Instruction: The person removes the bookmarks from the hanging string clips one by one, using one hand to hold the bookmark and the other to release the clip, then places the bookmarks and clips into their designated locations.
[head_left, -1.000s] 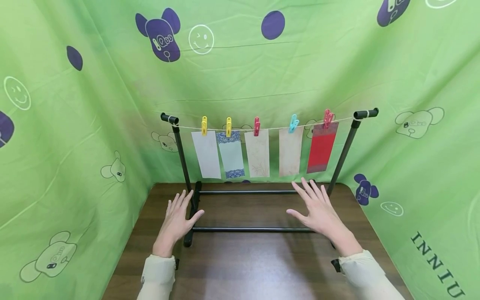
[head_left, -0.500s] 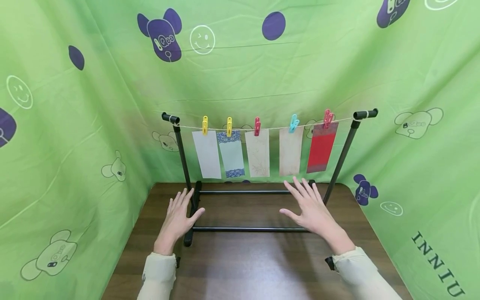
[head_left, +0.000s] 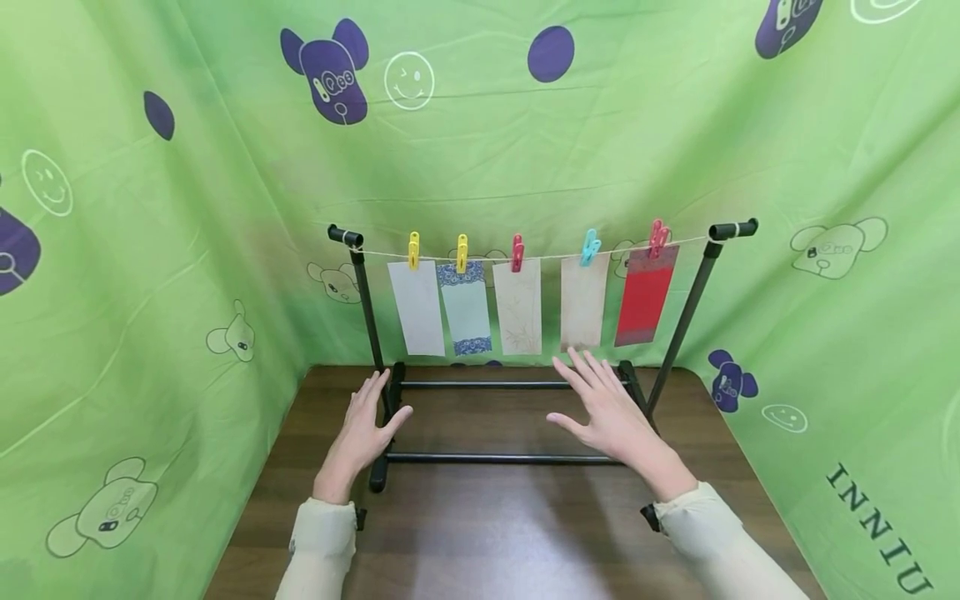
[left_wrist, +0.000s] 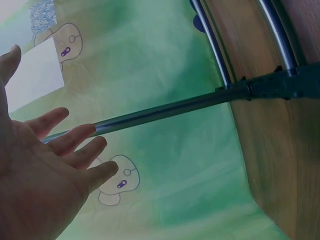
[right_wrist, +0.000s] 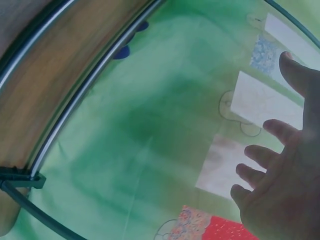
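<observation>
The left hand (head_left: 362,435) is positioned near the left post of the rack (head_left: 367,304), fingers and thumb apart, gripping nothing; the right hand (head_left: 611,419) is positioned before the rack's right half, digits likewise apart and holding nothing; in the head view its fingertips overlap the lower edge of the right beige strip (head_left: 583,300); contact cannot be confirmed. The string (head_left: 553,257) is fastened between the post tops, evidently to serve as a hanging line; the white strip (head_left: 417,308), blue-patterned strip (head_left: 467,307), left beige strip (head_left: 518,308), right beige strip and red strip (head_left: 647,300) hang side by side; each is clipped at its upper edge, presumably to leave its face exposed; the rack's feet stand on the table (head_left: 480,542) for support.
</observation>
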